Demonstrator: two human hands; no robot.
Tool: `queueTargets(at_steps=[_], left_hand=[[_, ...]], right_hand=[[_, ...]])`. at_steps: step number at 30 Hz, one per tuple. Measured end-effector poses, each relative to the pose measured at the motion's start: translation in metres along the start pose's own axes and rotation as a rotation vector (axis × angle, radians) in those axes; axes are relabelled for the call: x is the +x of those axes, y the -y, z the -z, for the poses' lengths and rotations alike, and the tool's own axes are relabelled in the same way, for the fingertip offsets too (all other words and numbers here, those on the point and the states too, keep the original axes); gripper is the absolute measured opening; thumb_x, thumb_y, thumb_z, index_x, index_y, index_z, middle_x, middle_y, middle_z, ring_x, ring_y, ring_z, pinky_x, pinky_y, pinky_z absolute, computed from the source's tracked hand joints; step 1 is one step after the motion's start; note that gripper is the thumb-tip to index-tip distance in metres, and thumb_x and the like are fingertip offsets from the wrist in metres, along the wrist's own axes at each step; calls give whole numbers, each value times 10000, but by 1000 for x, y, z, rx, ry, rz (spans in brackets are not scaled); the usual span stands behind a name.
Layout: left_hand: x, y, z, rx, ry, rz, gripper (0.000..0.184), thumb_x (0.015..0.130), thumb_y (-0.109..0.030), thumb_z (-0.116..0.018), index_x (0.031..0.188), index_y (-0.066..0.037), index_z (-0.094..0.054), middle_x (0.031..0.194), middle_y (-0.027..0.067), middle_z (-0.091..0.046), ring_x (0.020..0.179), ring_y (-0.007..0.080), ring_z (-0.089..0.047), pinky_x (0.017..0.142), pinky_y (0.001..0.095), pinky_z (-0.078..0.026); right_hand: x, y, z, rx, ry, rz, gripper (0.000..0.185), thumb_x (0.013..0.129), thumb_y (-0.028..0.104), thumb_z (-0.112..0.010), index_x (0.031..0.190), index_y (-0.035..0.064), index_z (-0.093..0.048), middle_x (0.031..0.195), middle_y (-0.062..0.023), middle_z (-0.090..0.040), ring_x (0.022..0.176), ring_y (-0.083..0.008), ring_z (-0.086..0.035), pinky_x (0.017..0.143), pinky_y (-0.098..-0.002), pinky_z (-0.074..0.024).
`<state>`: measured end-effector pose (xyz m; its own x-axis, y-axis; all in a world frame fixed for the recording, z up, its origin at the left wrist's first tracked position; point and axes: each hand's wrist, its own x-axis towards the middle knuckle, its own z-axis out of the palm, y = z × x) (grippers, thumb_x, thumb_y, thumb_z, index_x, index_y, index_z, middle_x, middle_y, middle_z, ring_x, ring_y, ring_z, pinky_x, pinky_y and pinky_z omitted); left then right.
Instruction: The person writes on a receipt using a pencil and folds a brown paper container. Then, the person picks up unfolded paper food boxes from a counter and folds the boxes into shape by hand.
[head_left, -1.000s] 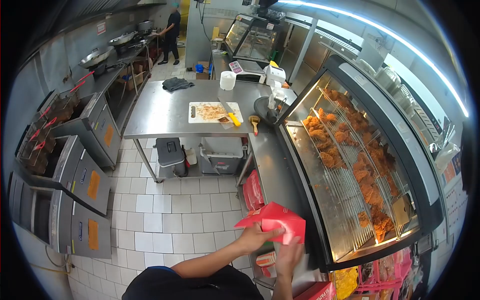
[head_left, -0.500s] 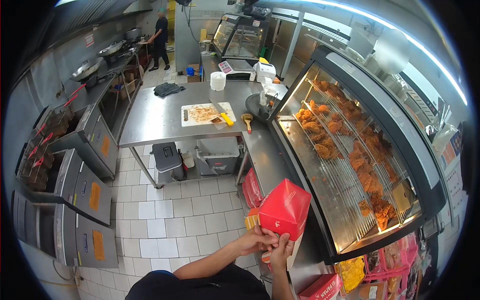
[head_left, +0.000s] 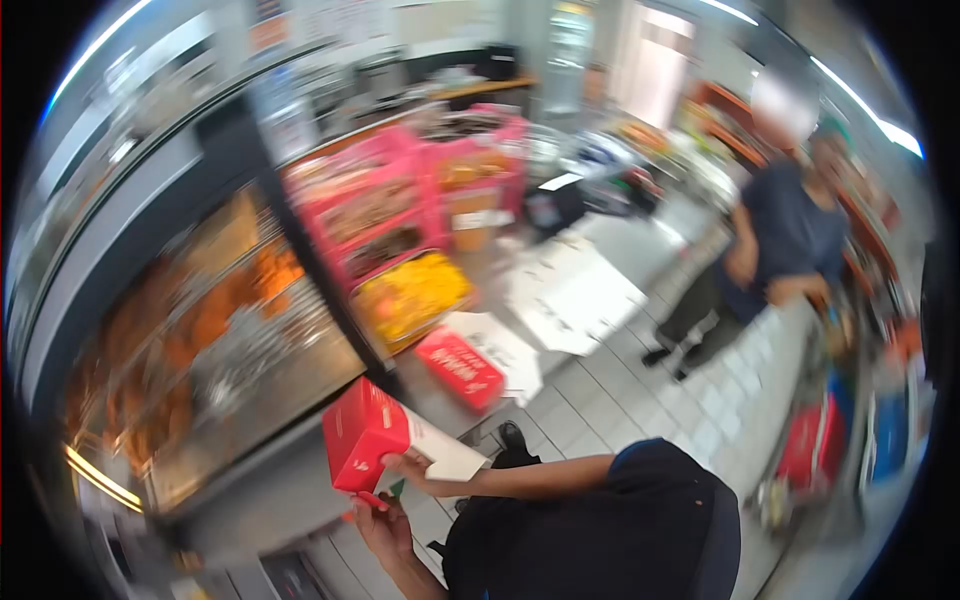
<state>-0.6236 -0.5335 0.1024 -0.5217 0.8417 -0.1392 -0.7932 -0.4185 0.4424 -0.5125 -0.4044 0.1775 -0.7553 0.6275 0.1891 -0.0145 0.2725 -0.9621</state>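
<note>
A red and white paper food box [head_left: 370, 435], partly folded, is held in front of the display warmer's lower edge. My right hand [head_left: 415, 472] grips its side, thumb against the red panel. Below it, my left hand [head_left: 385, 525] has its fingers closed on a red flap at the box's lower edge. The inner side of the box and some fingertips are hidden. Just beyond, another red box [head_left: 460, 370] with white lettering lies on the counter, beside a tray of yellow food [head_left: 410, 300].
A glass warmer [head_left: 200, 370] with fried chicken stands at left, blurred. Pink baskets [head_left: 360, 200] of packets sit behind the yellow tray. White flat cartons [head_left: 575, 295] lie on the counter. At right, another person [head_left: 790, 220] stands by a bench. The view is smeared by motion.
My view has swung right, from the kitchen and worktable to the packing counter and another person. The box stays in my hands, turned so its white side shows; my right hand now grips that side.
</note>
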Motion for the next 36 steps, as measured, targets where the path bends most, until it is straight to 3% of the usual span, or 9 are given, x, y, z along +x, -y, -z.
queueTargets(at_steps=[1,10,15,19,21,25,28,31,36], left_hand=[[12,5,-3,178,-59,-56,251,895,-285,-706,869,-63,-592,765,1,-582,629,95,-489,548,231,-372],[60,51,-37,735,-189,45,224,886,-258,-727,883,-48,-650,710,11,-622,581,63,-512,516,192,-363],[56,61,-68,128,-41,410,306,1010,-222,-519,1226,-8,-551,1107,67,-634,998,153,-607,930,338,-506],[58,56,-62,-134,-26,447,166,991,-221,-563,1035,-65,-598,867,12,-606,767,58,-557,710,173,-493],[63,53,-39,-267,-4,481,256,978,-261,-588,1100,-37,-597,905,30,-650,795,94,-618,696,219,-528],[49,30,-78,1122,254,738,483,825,-320,-766,1157,0,-621,1188,190,-625,1105,302,-625,863,400,-542],[17,43,-98,1861,722,-572,806,608,-150,-866,1308,-120,-469,1450,296,-302,1299,514,-371,1072,524,-358],[38,62,-103,1422,989,-817,812,656,-111,-818,1345,-193,-396,1438,285,-308,1308,493,-365,1041,548,-379],[37,51,-122,1455,964,-708,729,708,-100,-770,1344,-156,-417,1425,257,-332,1312,467,-361,1032,546,-375]], right_hand=[[-6,18,25,-448,25,-92,416,990,321,-541,1299,48,-486,1080,-136,-620,997,-241,-592,943,-358,-438],[-34,-49,38,-170,-402,-156,436,972,347,-547,1293,57,-487,1068,-151,-609,980,-268,-590,915,-375,-449],[-31,-18,57,-787,-601,20,460,966,328,-553,1319,45,-470,1134,-175,-592,1001,-303,-595,898,-374,-466],[-16,-29,27,462,-540,-72,509,997,90,-493,1457,35,-285,1306,-121,-530,1178,-188,-547,996,-313,-448],[-23,-40,27,255,-494,-55,444,1015,87,-464,1434,42,-323,1292,-84,-542,1172,-135,-540,981,-285,-456],[-43,-28,76,60,-403,-221,354,1054,241,-406,1318,21,-493,1150,-61,-622,1101,-125,-573,909,-297,-480],[-49,-5,81,-182,-165,-181,258,965,145,-525,1200,63,-591,1079,-102,-639,969,-180,-616,829,-340,-485],[-51,17,82,-699,59,-96,212,822,105,-593,1022,56,-645,994,-170,-639,934,-276,-628,804,-363,-485],[-46,28,83,-165,-51,-232,227,895,167,-574,1017,-21,-611,941,-184,-652,893,-306,-631,780,-377,-492]])
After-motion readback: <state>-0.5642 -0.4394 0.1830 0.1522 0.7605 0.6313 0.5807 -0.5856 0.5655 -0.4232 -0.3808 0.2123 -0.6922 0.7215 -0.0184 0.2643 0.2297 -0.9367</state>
